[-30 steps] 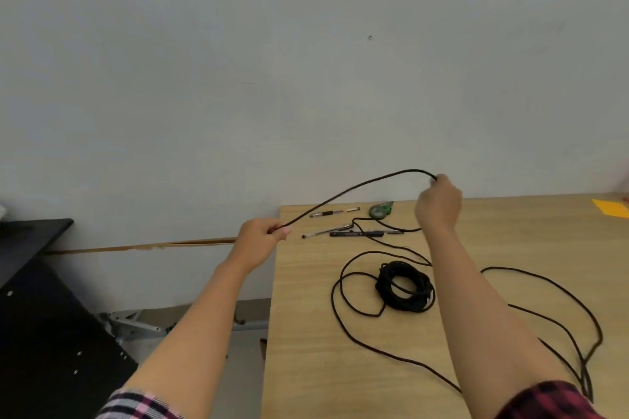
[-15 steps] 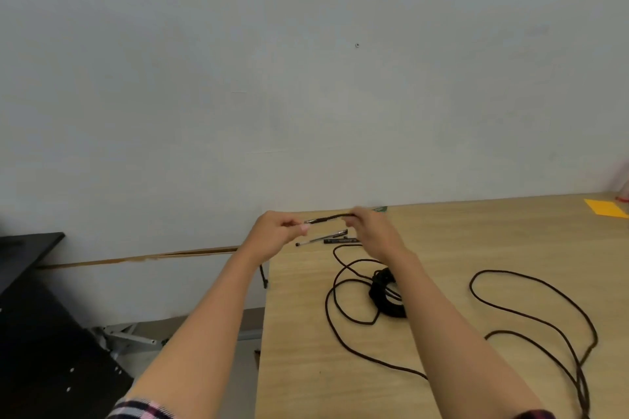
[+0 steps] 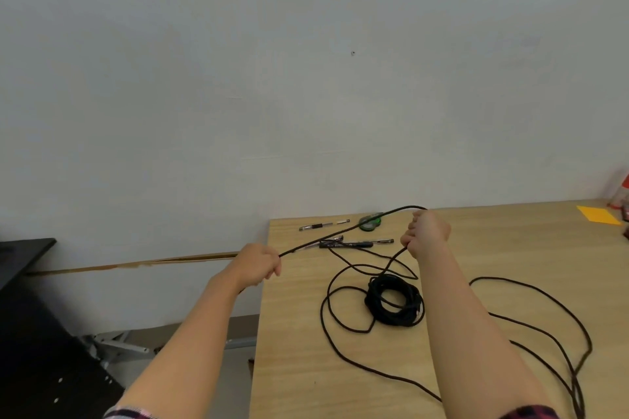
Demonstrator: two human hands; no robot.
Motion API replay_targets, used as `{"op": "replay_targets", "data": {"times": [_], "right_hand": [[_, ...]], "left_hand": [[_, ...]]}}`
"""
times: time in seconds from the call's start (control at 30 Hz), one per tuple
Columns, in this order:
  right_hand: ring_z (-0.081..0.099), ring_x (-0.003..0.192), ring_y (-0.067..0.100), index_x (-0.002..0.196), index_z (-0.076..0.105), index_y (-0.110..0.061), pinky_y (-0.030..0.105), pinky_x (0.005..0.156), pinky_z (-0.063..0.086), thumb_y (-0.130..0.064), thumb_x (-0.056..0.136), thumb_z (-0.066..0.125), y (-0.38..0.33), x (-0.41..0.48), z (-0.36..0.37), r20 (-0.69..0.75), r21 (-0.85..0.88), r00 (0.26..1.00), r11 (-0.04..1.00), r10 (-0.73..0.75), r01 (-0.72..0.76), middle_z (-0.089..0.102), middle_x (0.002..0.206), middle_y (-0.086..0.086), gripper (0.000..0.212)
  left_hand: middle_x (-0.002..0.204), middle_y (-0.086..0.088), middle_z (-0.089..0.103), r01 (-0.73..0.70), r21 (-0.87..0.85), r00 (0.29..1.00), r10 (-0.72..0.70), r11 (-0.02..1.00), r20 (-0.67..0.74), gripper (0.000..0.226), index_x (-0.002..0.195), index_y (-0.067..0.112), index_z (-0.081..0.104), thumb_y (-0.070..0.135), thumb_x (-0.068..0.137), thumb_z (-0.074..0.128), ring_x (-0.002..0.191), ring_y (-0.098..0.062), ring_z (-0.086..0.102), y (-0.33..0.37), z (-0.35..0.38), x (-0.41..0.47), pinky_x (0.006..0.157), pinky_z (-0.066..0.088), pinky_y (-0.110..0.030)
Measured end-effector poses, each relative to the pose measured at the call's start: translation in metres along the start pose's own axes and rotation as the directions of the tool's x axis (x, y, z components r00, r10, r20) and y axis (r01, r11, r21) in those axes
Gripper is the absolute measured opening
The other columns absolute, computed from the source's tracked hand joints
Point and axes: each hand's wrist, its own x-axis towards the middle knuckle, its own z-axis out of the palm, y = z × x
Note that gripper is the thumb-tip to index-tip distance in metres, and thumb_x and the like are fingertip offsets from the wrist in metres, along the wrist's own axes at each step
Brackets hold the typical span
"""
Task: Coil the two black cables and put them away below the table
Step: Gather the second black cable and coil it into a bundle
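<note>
Both hands grip one thin black cable: left hand [image 3: 257,264] & right hand [image 3: 426,232] fisted round it; coiled black cable bundle [image 3: 394,300] lies below right wrist on light wooden table [image 3: 292,367].

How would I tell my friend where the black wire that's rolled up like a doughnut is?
Find the wooden table against the white wall. Near its middle, just left of the person's right arm, lies the coiled cable. The other black cable sprawls in loose loops and is gripped by the left hand and right hand; this one is wound into a tight ring.
</note>
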Motion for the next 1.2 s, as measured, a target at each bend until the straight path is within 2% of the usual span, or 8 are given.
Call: {"op": "replay_targets", "data": {"times": [0.13,0.27,0.4,0.53,0.7,0.87,0.97,1.2], "right_hand": [[0.016,0.028,0.008,0.077,0.051,-0.005,0.014,0.031,0.015,-0.004,0.083,0.041,-0.001,0.001,0.000,-0.028,-0.161,0.999,0.987,-0.019,0.015,0.033,0.054,0.000,0.012],[0.018,0.031,0.007,0.076,0.050,-0.010,0.014,0.032,0.015,-0.019,0.086,0.043,0.019,-0.014,0.020,0.207,-0.201,0.977,0.975,-0.051,0.093,0.034,0.051,-0.003,0.016],[0.017,0.033,0.007,0.067,0.043,-0.018,0.011,0.037,0.012,-0.015,0.087,0.035,0.043,-0.040,0.047,0.563,-0.324,0.819,0.941,0.109,0.098,0.027,0.045,-0.006,0.022],[0.018,0.035,0.005,0.068,0.052,-0.018,0.013,0.038,0.012,-0.017,0.090,0.042,0.048,-0.054,0.047,0.600,-0.798,0.533,0.489,0.597,0.352,0.025,0.048,-0.006,0.025],[0.019,0.033,0.004,0.079,0.061,-0.011,0.016,0.034,0.014,-0.019,0.095,0.041,0.048,-0.042,0.036,0.369,-0.914,0.588,0.165,0.720,0.371,0.029,0.045,-0.008,0.026],[0.026,0.039,0.008,0.082,0.066,-0.006,0.018,0.038,0.022,-0.021,0.095,0.048,0.054,-0.037,0.030,0.302,-0.922,0.672,0.028,0.676,0.386,0.047,0.058,0.001,0.026],[0.041,0.049,0.010,0.083,0.068,-0.007,0.020,0.046,0.034,-0.019,0.090,0.058,0.057,-0.032,0.022,0.421,-0.891,0.714,0.110,0.560,0.440,0.056,0.067,0.003,0.016],[0.036,0.048,0.011,0.095,0.068,-0.003,0.023,0.046,0.027,-0.014,0.096,0.050,0.055,-0.018,0.000,0.571,-0.635,0.814,0.686,0.108,0.355,0.052,0.062,0.002,0.021]], "left_hand": [[0.047,-0.003,0.047,0.140,-0.036,0.985,-0.143,0.990,-0.101,0.035,0.048,0.009,0.048,-0.003,0.081,0.042,0.043,-0.014,0.040,0.000,0.008,0.007,0.043,0.031,-0.019],[0.047,0.001,0.028,0.238,-0.573,0.939,-0.337,0.784,-0.072,0.034,0.060,0.013,0.037,-0.007,0.088,0.032,0.025,-0.006,0.017,0.029,0.026,0.019,0.033,0.011,-0.011],[0.053,-0.001,0.036,0.248,-0.753,0.958,-0.271,0.610,0.097,0.028,0.075,0.006,0.044,-0.007,0.091,0.025,0.026,-0.003,0.025,0.062,0.045,0.020,0.029,0.017,-0.013],[0.062,-0.009,0.052,0.310,-0.860,0.950,-0.166,0.405,0.264,0.041,0.076,0.002,0.055,0.031,0.095,0.032,0.051,-0.016,0.046,0.068,0.044,0.029,0.047,0.037,-0.025],[0.077,-0.014,0.056,0.269,-0.930,0.963,-0.072,0.252,0.259,0.107,0.102,-0.010,0.056,0.086,0.075,0.018,0.055,-0.014,0.037,0.060,0.043,0.025,0.045,0.029,-0.022],[0.077,-0.007,0.049,0.087,-0.881,0.994,-0.102,0.465,0.045,0.020,0.085,0.002,0.058,0.021,0.086,0.061,0.056,-0.009,0.036,0.061,0.051,0.023,0.039,0.030,-0.015],[0.074,-0.006,0.051,0.091,-0.911,0.991,-0.130,0.401,0.042,0.010,0.084,0.001,0.056,0.007,0.090,0.049,0.056,-0.009,0.038,0.063,0.048,0.022,0.040,0.033,-0.016],[0.068,-0.004,0.045,0.178,-0.963,0.982,-0.100,0.205,0.160,0.055,0.090,0.001,0.053,0.055,0.084,0.047,0.056,-0.013,0.031,0.050,0.028,0.016,0.052,0.024,-0.024]]}}
